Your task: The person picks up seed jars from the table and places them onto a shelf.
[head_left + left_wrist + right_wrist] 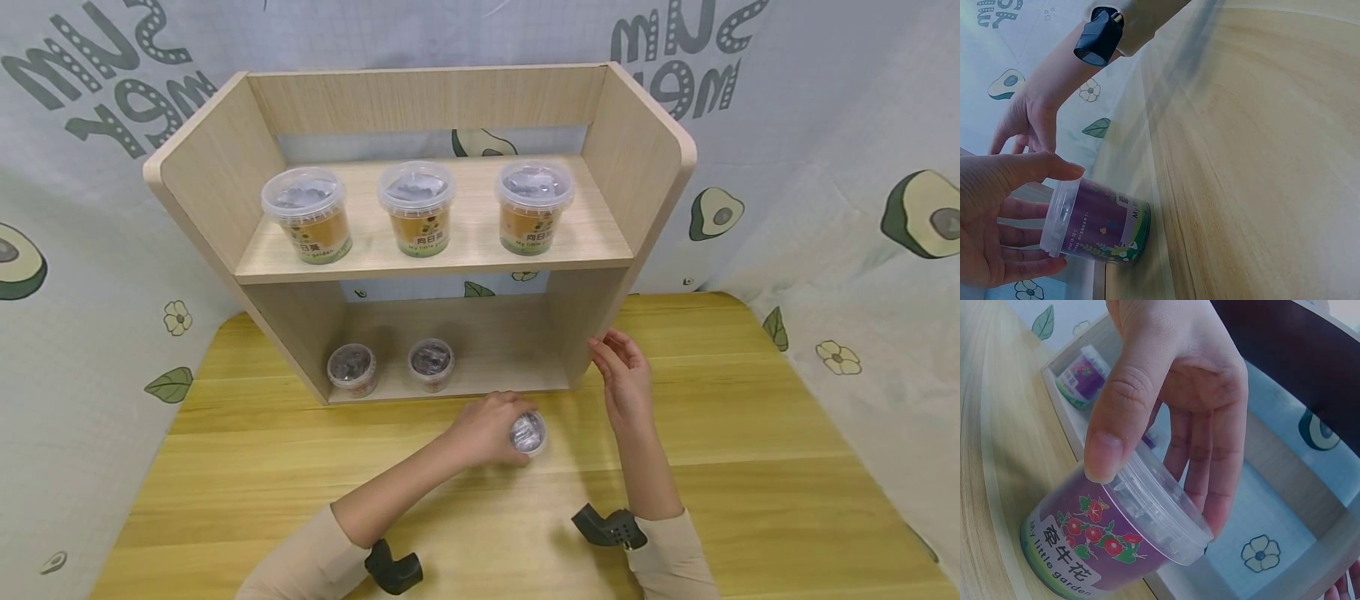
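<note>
My left hand grips a small plastic tub by its clear lid, just in front of the shelf's lower right part. In the right wrist view the tub shows a purple label with red flowers. The left thumb presses one side of the lid, and the other fingers lie round the far side. My right hand is at the outer face of the right side panel, fingertips right at the wood. It holds nothing.
A two-level wooden shelf stands on the wooden table. Three orange-labelled tubs, including the middle one, line the upper level. Two more tubs, one at left and one nearer the middle, stand below. A patterned cloth hangs behind.
</note>
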The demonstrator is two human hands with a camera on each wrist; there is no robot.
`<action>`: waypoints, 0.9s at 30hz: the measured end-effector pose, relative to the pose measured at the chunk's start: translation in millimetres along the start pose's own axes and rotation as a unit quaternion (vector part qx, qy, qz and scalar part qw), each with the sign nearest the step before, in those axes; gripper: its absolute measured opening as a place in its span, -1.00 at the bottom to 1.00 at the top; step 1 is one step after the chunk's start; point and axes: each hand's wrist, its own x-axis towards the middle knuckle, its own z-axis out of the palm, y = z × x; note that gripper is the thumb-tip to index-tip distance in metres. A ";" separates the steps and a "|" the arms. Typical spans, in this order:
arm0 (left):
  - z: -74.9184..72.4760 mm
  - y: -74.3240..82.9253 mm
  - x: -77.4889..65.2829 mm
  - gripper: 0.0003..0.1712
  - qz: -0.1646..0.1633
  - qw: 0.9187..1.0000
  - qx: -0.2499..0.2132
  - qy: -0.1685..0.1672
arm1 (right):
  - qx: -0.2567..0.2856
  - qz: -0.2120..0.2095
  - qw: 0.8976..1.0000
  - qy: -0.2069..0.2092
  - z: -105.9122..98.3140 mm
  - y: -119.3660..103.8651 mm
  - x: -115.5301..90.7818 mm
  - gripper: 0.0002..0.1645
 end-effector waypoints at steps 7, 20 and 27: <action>-2.1 1.1 -0.5 -0.22 0.004 1.000 0.010 0.000 | 0.006 0.005 1.000 0.012 1.4 0.2 0.6 -0.80; -11.6 1.7 -1.5 -0.25 0.005 1.000 0.009 0.007 | 0.004 0.008 1.000 0.014 0.9 -0.1 0.6 -0.81; -14.0 0.5 -1.6 -0.23 0.007 1.000 0.004 0.005 | 0.006 0.010 1.000 0.015 0.6 -0.4 0.5 -0.81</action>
